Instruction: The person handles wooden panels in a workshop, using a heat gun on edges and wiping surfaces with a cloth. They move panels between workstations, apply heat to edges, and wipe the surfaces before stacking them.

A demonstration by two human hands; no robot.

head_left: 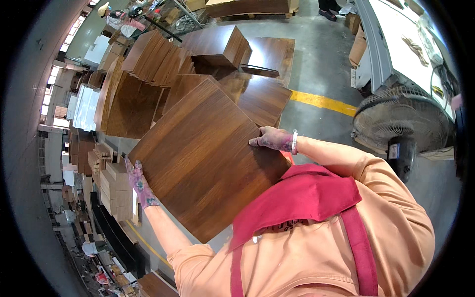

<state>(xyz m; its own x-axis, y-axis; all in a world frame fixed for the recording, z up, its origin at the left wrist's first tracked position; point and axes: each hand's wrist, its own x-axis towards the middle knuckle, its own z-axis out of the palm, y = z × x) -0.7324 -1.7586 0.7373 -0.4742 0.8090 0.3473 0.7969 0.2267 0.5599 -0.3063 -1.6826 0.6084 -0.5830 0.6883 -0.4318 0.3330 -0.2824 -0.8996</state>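
A large dark brown wood-grain panel (198, 153) fills the middle of the view, held up in front of my chest. My left hand (139, 183), in a patterned glove, grips its left edge. My right hand (273, 139), stained and with a white band at the wrist, grips its right edge near the upper corner. Both forearms reach out from orange sleeves over a red apron.
More brown panels (257, 94) lie stacked just beyond, and further stacks (153, 57) stand behind them. Piles of small pale boards (113, 190) are at the left. A floor fan (403, 123) stands at the right beside a yellow floor line (321, 101).
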